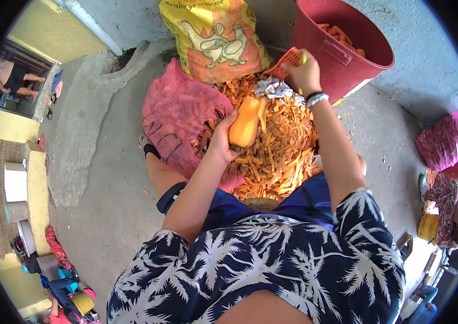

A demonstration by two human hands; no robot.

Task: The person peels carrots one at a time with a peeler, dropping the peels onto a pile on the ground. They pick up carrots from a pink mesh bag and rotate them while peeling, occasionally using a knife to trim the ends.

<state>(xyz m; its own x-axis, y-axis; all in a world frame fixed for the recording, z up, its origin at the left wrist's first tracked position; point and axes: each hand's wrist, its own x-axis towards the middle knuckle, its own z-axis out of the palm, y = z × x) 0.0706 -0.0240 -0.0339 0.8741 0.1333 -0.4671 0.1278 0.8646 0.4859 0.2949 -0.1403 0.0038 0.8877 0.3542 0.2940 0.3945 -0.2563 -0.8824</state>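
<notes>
My left hand is wrapped around a thick, smooth orange carrot with a dark end towards me. A strip of peel hangs along its right side. Up by the red bin, my right hand is closed on an orange-red slotted plastic tool; a light green bit shows at the fingers. Its exact kind is hard to make out. Between my legs lies a heap of orange peel strips. Crumpled silver foil rests on the far side of the heap, below my right hand.
A pink mesh sack of carrots leans at left. Behind stands a yellow and orange feed sack. The tall red bin at right holds several peeled carrots. Another mesh sack and people sit farther off.
</notes>
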